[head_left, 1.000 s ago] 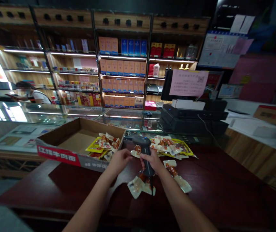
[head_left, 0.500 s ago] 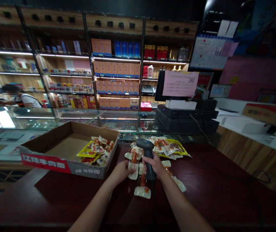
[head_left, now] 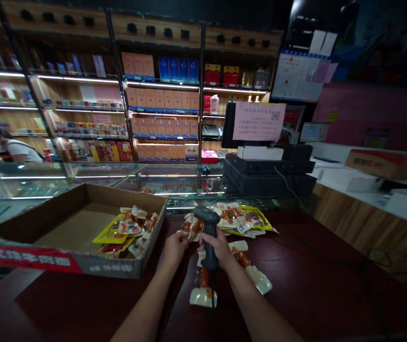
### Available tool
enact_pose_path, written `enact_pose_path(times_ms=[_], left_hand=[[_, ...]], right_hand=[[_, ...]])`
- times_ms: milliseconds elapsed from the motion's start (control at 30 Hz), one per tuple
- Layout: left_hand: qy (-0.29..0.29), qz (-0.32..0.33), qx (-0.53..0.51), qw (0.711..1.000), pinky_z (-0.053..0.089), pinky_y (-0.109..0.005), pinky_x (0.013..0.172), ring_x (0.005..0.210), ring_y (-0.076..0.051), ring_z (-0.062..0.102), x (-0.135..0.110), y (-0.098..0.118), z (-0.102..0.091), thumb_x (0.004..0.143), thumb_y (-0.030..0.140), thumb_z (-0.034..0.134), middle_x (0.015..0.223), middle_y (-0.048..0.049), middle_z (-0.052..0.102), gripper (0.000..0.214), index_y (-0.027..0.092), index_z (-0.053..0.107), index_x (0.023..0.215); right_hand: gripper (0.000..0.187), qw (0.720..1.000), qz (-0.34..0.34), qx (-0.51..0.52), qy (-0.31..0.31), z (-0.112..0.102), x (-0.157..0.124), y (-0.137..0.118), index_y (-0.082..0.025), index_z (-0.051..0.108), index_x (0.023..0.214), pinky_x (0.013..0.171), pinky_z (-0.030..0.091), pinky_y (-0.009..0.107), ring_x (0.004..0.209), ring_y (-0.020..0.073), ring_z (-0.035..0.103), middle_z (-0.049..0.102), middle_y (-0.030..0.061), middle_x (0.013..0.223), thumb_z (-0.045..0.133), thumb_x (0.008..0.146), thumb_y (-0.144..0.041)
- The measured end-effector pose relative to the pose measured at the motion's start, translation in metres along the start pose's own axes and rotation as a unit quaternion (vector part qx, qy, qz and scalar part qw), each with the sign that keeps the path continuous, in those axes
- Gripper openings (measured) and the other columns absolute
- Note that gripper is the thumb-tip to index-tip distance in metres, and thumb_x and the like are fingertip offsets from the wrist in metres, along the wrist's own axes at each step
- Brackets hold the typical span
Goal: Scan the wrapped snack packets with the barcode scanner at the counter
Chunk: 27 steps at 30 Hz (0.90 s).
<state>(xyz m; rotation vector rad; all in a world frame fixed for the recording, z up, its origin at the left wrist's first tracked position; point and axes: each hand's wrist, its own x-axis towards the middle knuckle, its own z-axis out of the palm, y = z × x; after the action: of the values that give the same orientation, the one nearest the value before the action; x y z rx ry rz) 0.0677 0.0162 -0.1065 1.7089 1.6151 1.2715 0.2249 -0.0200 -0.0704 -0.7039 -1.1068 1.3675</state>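
My right hand (head_left: 218, 248) grips the handle of a dark barcode scanner (head_left: 207, 223), held upright over the dark red counter (head_left: 314, 285). My left hand (head_left: 175, 247) pinches a small white-and-orange snack packet (head_left: 189, 227) just left of the scanner head. More such packets (head_left: 203, 290) lie under and in front of my hands, and a pile of them with yellow wrappers (head_left: 246, 218) sits just behind the scanner. A shallow cardboard box (head_left: 64, 232) on the left holds several packets (head_left: 128, 229) in its right end.
A black cash register with a screen and a pink notice (head_left: 258, 121) stands behind the counter at the right. Glass display cases (head_left: 118, 175) and lit shelves of boxed goods (head_left: 164, 102) fill the back. A person (head_left: 0, 147) sits at far left.
The view has swung so the box and shelves sit further left. My left hand has lifted a packet up beside the scanner head; my right hand keeps hold of the scanner.
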Motion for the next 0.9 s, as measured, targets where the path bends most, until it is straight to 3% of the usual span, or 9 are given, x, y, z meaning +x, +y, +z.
enact_pose_path(times_ms=[100, 233, 467, 733, 900], left_hand=[[0.02, 0.031, -0.028, 0.999, 0.04, -0.025, 0.067, 0.069, -0.016, 0.058, -0.003, -0.003, -0.001, 0.066, 0.025, 0.062, 0.069, -0.0023, 0.064, 0.009, 0.018, 0.061, 0.062], [-0.008, 0.038, -0.114, 0.993, 0.042, -0.026, 0.07, 0.07, -0.017, 0.059, -0.006, 0.002, -0.003, 0.068, 0.029, 0.059, 0.068, -0.0022, 0.064, 0.012, 0.018, 0.06, 0.062], [-0.026, 0.029, -0.16, 0.986, 0.04, -0.023, 0.058, 0.059, -0.014, 0.052, -0.01, 0.017, -0.004, 0.065, 0.042, 0.064, 0.056, 0.0001, 0.058, 0.027, 0.018, 0.057, 0.055], [-0.044, -0.064, -0.363, 0.929, 0.036, -0.021, 0.051, 0.047, -0.008, 0.045, -0.016, 0.016, 0.009, 0.057, 0.046, 0.073, 0.051, 0.0028, 0.054, 0.039, 0.016, 0.049, 0.054], [-0.073, -0.117, -0.435, 0.89, 0.041, -0.023, 0.053, 0.05, -0.01, 0.052, -0.016, 0.02, 0.012, 0.051, 0.042, 0.079, 0.056, -0.0001, 0.061, 0.036, 0.014, 0.056, 0.059]], right_hand=[[0.028, 1.0, 0.003, 0.024, 0.006, 0.002, 0.002, 0.007, -0.016, 0.059, 0.08, 0.057, 0.053, 0.03, 0.049, 0.0141, 0.06, 0.064, -0.0008, 0.059, 0.073, 0.064, -0.035], [0.029, 0.999, -0.008, 0.041, -0.006, 0.0, -0.001, 0.013, -0.017, 0.063, 0.084, 0.074, 0.053, 0.037, 0.068, 0.0202, 0.067, 0.069, 0.0031, 0.069, 0.073, 0.065, -0.035], [0.026, 0.998, -0.046, 0.003, -0.036, -0.009, -0.003, 0.017, -0.018, 0.068, 0.091, 0.092, 0.046, 0.045, 0.092, 0.0267, 0.066, 0.072, 0.0071, 0.09, 0.07, 0.069, -0.033], [0.031, 0.993, -0.063, -0.086, 0.057, -0.01, -0.003, 0.02, -0.017, 0.066, 0.092, 0.084, 0.049, 0.043, 0.089, 0.0283, 0.065, 0.071, 0.0081, 0.091, 0.07, 0.067, -0.035], [0.031, 0.991, -0.078, -0.089, 0.067, -0.008, -0.007, 0.019, -0.018, 0.066, 0.093, 0.083, 0.049, 0.043, 0.089, 0.0286, 0.065, 0.071, 0.0077, 0.092, 0.071, 0.067, -0.034]])
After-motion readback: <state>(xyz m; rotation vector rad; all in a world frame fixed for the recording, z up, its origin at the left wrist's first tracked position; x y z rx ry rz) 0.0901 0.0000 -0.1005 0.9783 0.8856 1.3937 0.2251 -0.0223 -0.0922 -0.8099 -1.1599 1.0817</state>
